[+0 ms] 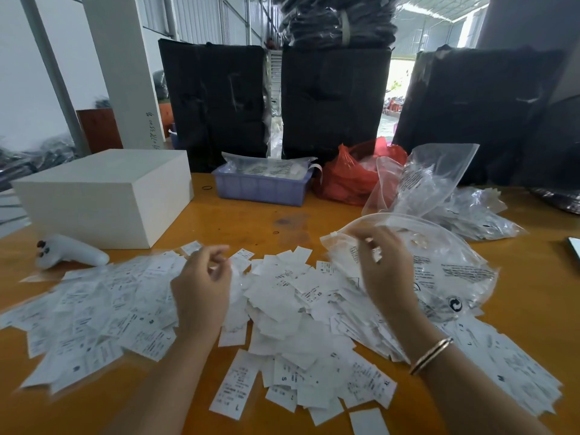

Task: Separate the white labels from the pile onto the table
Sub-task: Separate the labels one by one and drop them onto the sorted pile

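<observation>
A wide pile of white printed labels (282, 296) covers the orange table (238, 215) from left to right. My left hand (201, 290) hovers over the middle-left of the pile with curled fingers, and its fingertips pinch a blurred white label (235, 268). My right hand (383, 271), with a bangle on the wrist, is raised over the pile's right side. Its fingers are curled just in front of the mouth of a clear printed zip bag (448, 277). I cannot make out whether they hold anything.
A white box (103, 196) and a white controller (72, 251) sit at the left. Behind the pile are a purple tray (260, 189), a red plastic bag (348, 180) and more clear bags (445, 189). Tall black wrapped bundles (332, 102) line the far edge.
</observation>
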Motion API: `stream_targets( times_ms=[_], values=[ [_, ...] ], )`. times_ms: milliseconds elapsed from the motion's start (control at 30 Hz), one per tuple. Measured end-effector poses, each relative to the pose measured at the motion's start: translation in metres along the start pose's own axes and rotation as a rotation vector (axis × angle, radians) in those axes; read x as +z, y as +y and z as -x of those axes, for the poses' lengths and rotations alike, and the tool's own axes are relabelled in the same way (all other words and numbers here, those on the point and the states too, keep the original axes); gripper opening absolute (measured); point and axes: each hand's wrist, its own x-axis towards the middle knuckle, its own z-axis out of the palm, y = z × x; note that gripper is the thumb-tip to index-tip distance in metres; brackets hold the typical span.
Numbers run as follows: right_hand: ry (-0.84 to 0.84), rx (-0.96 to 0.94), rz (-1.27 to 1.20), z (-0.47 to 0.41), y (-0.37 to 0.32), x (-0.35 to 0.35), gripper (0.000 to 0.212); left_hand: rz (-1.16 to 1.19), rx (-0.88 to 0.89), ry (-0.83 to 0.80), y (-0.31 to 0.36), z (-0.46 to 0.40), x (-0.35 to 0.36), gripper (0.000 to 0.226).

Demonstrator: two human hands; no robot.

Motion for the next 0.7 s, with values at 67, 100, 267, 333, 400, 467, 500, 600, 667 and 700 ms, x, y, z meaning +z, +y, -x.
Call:
stream_targets(
  times_ms=[67, 100, 267, 333, 400, 467, 500, 600, 667, 700],
  values=[
    [0.062, 0.094, 0.166, -0.020, 0.019, -0.012, 0.031, -0.121, -0.062, 0.023, -0.011, -0.005, -0.001, 0.022],
    [0.036, 0.142, 0.281, -0.027, 0.030, -0.017, 0.035, -0.185, -0.103, 0.010, -0.017, -0.005, 0.000, 0.023],
    [-0.501, 0.346, 0.786, -0.047, 0.085, -0.036, 0.028, -0.492, -0.162, -0.051, -0.023, -0.005, 0.004, 0.027],
    [-0.683, 0.379, 0.898, -0.043, 0.092, -0.033, 0.034, -0.518, -0.121, -0.044, -0.020, -0.005, 0.004, 0.025],
    [-0.650, 0.374, 0.873, -0.039, 0.094, -0.027, 0.031, -0.487, -0.025, -0.023, -0.017, -0.004, 0.005, 0.022],
    [-0.577, 0.359, 0.833, -0.038, 0.092, -0.024, 0.019, -0.454, 0.119, -0.007, -0.013, -0.001, 0.007, 0.021],
    [-0.563, 0.370, 0.810, -0.039, 0.091, -0.024, 0.015, -0.425, 0.193, -0.007, -0.011, 0.000, 0.007, 0.020],
    [-0.564, 0.454, 0.738, -0.041, 0.091, -0.025, 0.021, -0.324, 0.376, -0.051, -0.005, 0.006, 0.011, 0.024],
    [-0.565, 0.492, 0.703, -0.044, 0.092, -0.026, 0.029, -0.270, 0.459, -0.101, -0.002, 0.010, 0.013, 0.025],
    [-0.565, 0.492, 0.705, -0.046, 0.093, -0.027, 0.032, -0.249, 0.486, -0.124, -0.001, 0.012, 0.015, 0.023]
  ],
)
